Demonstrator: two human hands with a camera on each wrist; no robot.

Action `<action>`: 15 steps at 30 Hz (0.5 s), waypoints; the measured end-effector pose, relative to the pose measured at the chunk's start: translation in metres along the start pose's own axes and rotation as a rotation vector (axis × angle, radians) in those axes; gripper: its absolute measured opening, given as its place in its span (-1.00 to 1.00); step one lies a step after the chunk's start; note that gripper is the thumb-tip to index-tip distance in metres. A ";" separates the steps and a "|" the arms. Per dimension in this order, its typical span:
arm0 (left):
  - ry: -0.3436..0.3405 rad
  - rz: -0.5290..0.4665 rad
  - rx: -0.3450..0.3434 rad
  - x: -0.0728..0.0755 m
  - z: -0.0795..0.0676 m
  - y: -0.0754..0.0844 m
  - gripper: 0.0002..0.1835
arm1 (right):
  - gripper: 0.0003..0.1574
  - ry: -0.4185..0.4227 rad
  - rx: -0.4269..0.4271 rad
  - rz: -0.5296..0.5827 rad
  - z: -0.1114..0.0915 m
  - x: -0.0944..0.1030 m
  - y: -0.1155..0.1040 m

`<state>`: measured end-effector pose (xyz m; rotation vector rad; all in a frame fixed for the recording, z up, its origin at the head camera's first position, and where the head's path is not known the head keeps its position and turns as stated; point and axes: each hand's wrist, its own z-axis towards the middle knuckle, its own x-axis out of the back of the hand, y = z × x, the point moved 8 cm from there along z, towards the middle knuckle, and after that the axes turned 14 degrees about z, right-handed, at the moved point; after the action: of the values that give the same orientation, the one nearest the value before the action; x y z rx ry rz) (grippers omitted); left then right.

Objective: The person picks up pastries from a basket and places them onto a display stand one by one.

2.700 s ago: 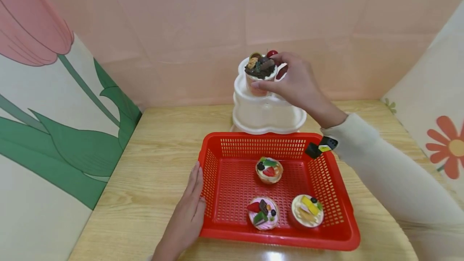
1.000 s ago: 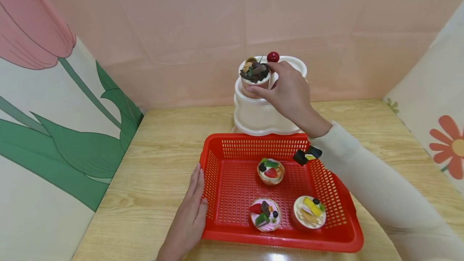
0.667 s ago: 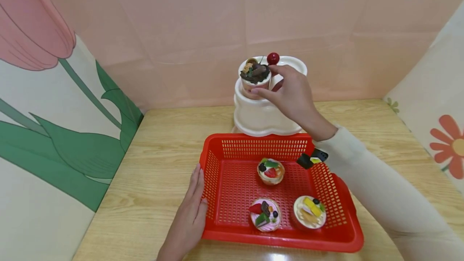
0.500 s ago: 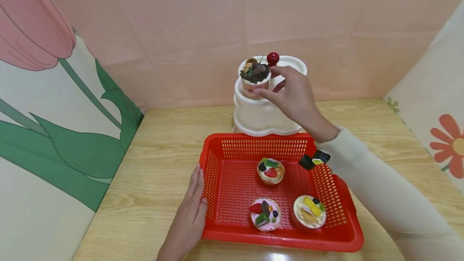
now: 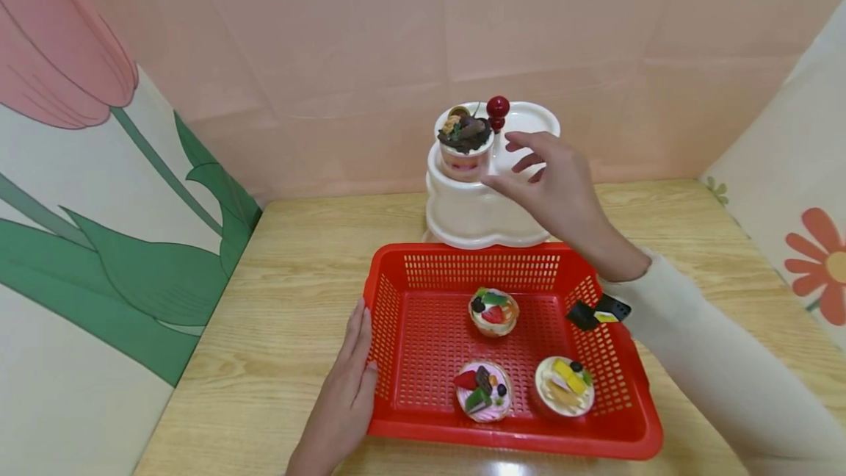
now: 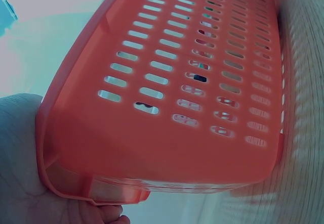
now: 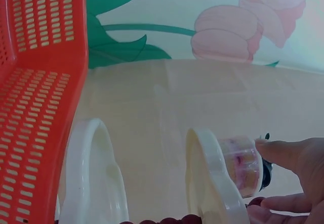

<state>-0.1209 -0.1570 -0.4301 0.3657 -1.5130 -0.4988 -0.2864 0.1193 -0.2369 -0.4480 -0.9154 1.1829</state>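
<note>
A dessert cup with a dark chocolate-like topping stands upright on the left of the white tiered stand's upper tray. My right hand is just right of it, thumb and fingers spread with nothing between them. In the right wrist view the thumb shows close to the cup; whether it touches cannot be told. Beside the red basket, my left hand rests with straight fingers along its left rim. That hand's palm lies against the rim in the left wrist view.
Inside the basket lie a fruit tart, a pink-cream tart and a cream cup with yellow fruit. A red beaded pole rises from the stand. Pink cloth hangs behind the wooden table.
My right hand brought the dessert cup left onto the tray, let go of it and drew back to the right, its fingers spreading. The left hand stays at the basket.
</note>
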 end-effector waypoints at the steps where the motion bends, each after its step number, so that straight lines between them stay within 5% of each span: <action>1: -0.004 -0.002 0.003 0.000 0.000 0.000 -0.21 | -0.29 0.002 0.003 0.010 -0.003 0.001 -0.001; 15: -0.045 -0.010 0.032 -0.003 0.001 -0.003 -0.25 | -0.28 -0.026 0.039 0.058 -0.036 0.014 -0.012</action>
<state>-0.1224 -0.1575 -0.4338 0.3897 -1.5653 -0.4941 -0.2494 0.1336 -0.2435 -0.4306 -0.9050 1.2599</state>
